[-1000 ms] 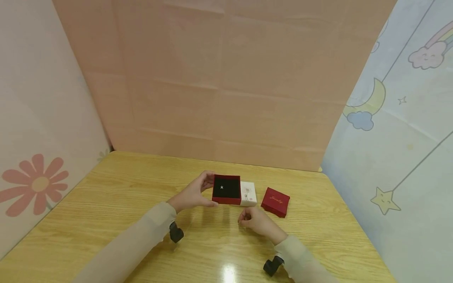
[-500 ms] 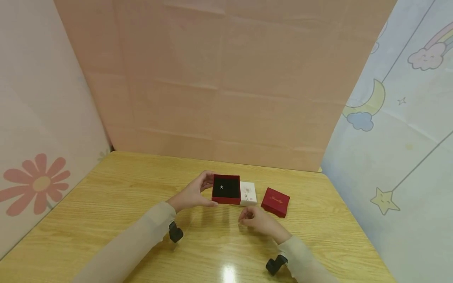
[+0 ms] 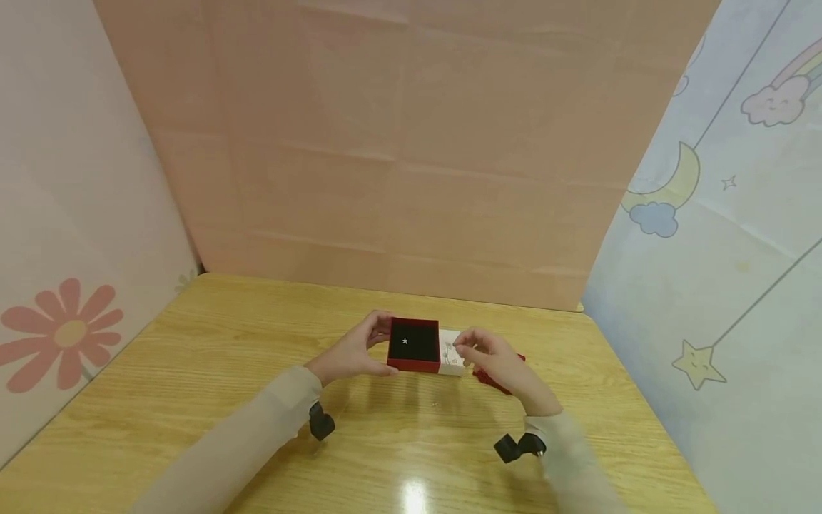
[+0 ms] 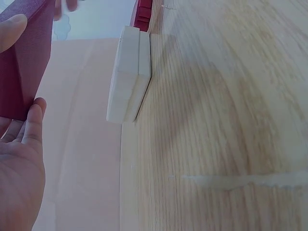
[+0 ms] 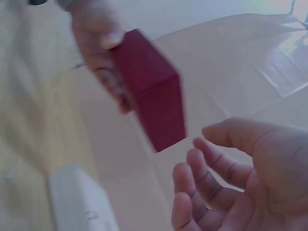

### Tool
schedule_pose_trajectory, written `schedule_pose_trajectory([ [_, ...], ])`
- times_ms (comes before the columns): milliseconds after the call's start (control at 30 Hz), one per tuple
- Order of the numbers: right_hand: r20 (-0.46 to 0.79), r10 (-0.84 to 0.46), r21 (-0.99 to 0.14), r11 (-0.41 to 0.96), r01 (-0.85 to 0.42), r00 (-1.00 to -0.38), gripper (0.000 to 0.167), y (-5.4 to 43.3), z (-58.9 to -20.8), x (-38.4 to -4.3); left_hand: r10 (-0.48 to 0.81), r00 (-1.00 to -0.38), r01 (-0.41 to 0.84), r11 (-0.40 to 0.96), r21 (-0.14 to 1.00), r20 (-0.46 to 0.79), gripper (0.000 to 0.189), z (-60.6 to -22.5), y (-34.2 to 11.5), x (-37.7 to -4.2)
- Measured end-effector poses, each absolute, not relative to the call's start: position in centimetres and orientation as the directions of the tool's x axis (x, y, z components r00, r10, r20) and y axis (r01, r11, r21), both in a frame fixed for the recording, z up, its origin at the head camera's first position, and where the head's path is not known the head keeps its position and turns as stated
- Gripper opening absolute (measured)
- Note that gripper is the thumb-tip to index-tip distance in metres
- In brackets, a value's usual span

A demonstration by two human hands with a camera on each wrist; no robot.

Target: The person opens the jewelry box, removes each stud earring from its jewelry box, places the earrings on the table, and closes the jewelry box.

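My left hand (image 3: 349, 355) grips the left side of a red jewelry box (image 3: 414, 366), thumb at the near edge and fingers behind. Both wrist views show the red box (image 4: 29, 53) raised off the table, its inside tilted toward the head camera. A small silver star-shaped piece of jewelry (image 3: 404, 341) sits on the black lining. To the right of the box, my right hand (image 3: 499, 363) hovers with loosely bent fingers; in the right wrist view the hand (image 5: 240, 178) holds nothing, its fingertips pointing at the red box (image 5: 149, 77).
A white box (image 3: 452, 366) with a flower print stands behind the right fingers. Further right, my hand partly covers a dark red box (image 3: 491, 378). A tiny shiny piece (image 3: 435, 404) lies on the wooden table (image 3: 385, 457) nearer to me. Printed cloths surround the table.
My right hand has moved up and to the right, from the table in front of the white box, where the tiny piece now shows. The left hand has stayed almost still.
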State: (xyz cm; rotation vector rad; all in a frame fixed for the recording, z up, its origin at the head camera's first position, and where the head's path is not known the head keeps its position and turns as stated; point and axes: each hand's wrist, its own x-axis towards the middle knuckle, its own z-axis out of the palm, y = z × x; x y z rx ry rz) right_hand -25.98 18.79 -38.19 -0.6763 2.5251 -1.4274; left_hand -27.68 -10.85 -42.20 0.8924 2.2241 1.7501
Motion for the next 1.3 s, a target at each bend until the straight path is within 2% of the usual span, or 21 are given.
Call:
schedule_pose_trajectory([
  [133, 0.19, -0.382, -0.883, 0.336, -0.327, -0.904, 0.025, 18.5, -36.6, -26.1, 0.553, -0.8, 0.359, 0.128, 0.925, 0.234, 0.083, -42.4, -10.6, -27.8],
  [267, 0.262, -0.351, -0.9, 0.247, -0.359, -0.899, 0.027, 17.5, -35.4, -25.7, 0.552, -0.801, 0.355, 0.127, 0.926, 0.231, 0.084, -42.4, -10.3, -27.8],
  [533, 0.354, -0.398, -0.861, 0.216, -0.461, -0.846, 0.021, 14.9, -35.2, -25.6, 0.555, -0.798, 0.35, 0.105, 0.931, 0.237, 0.082, -42.4, -10.0, -27.9],
  [667, 0.331, -0.429, -0.835, 0.282, -0.473, -0.84, 0.019, 13.8, -36.1, -26.2, 0.564, -0.788, 0.361, 0.098, 0.927, 0.247, 0.08, -42.4, -9.9, -27.9],
  [900, 0.2, -0.467, -0.797, 0.433, -0.42, -0.861, 0.025, 12.6, -37.8, -26.7, 0.571, -0.784, 0.365, 0.104, 0.925, 0.245, 0.081, -42.2, -9.8, -27.7],
  [1300, 0.068, -0.386, -0.824, 0.498, -0.27, -0.92, 0.024, 11.8, -37.8, -26.5, 0.577, -0.77, 0.391, 0.092, 0.916, 0.271, 0.078, -42.5, -9.9, -27.9],
])
